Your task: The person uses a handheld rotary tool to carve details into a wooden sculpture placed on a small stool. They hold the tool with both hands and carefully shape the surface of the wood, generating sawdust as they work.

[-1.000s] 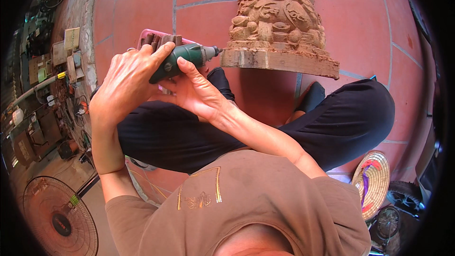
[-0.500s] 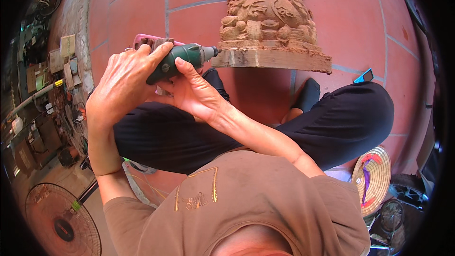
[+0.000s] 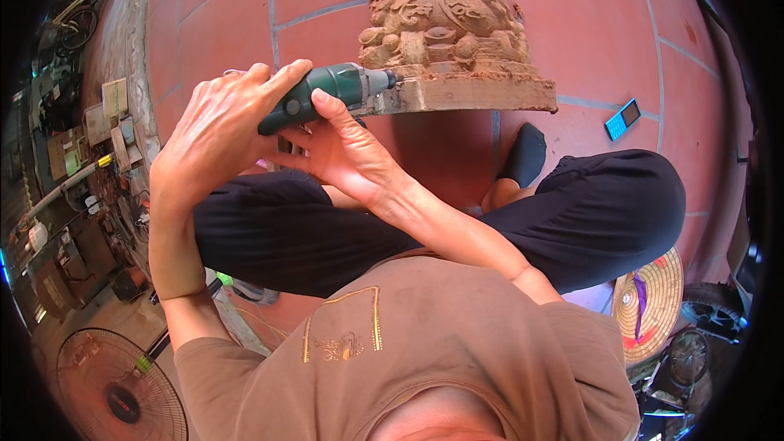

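A green rotary tool [image 3: 339, 86] with a grey nose and a small dark tip lies across both my hands. My left hand [image 3: 219, 118] is wrapped over its rear end from above, fingers closed on it. My right hand [image 3: 349, 145] supports it from below, thumb along the near side of the body. The tip points right, close to the left end of the base of a brown carved wooden sculpture [image 3: 445, 33]; whether they touch I cannot tell. Below my left hand a bit of something pink shows, mostly hidden.
On the red tiled floor [image 3: 576, 49], a blue keypad phone [image 3: 623, 120] lies right of my socked foot [image 3: 525, 155]. A standing fan [image 3: 122, 400] is at the lower left, a woven hat [image 3: 649, 306] at the lower right. Cluttered tools and boxes line the left side.
The view has shifted slightly. The rotary tool has moved right, its nose farther along the sculpture's base. The pink item and brown block behind my left hand have dropped from sight there.
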A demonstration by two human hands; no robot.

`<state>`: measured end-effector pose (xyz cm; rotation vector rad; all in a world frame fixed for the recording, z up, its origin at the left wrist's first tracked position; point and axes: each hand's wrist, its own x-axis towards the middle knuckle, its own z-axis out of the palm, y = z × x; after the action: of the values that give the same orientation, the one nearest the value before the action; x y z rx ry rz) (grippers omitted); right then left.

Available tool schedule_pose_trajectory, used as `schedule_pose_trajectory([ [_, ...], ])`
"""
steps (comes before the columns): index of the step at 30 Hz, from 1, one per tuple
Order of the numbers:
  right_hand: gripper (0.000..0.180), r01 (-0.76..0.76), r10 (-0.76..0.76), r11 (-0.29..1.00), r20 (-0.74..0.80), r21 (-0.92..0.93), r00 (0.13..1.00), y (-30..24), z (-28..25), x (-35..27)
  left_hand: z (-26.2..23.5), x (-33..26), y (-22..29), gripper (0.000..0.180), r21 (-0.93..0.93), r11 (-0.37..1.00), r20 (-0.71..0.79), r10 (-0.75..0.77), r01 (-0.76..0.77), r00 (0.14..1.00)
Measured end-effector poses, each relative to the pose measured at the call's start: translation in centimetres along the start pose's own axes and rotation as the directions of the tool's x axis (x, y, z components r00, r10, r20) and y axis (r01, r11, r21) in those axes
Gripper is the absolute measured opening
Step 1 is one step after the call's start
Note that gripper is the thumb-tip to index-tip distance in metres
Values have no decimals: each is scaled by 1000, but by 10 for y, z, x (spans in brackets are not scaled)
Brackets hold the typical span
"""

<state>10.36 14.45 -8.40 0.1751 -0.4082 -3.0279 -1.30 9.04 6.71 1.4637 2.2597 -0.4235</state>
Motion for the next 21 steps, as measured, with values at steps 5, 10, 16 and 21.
schedule_pose_trajectory([
  [5,48,19,-20,1000,-15,-9,1000,-6,0,-6,-4,8,8,81,-3,1000,56,-13,13,998],
  [10,41,58,-58,998,-16,-9,998,-14,7,-12,-2,12,12,80,-7,999,-14,37,-37,999],
  [16,43,104,-107,993,-35,-58,994,-21,8,-21,0,19,17,75,-23,994,-66,103,-105,992],
  [21,41,116,-120,992,-59,-58,991,-25,4,-25,0,23,23,75,-23,994,-57,108,-110,992],
])
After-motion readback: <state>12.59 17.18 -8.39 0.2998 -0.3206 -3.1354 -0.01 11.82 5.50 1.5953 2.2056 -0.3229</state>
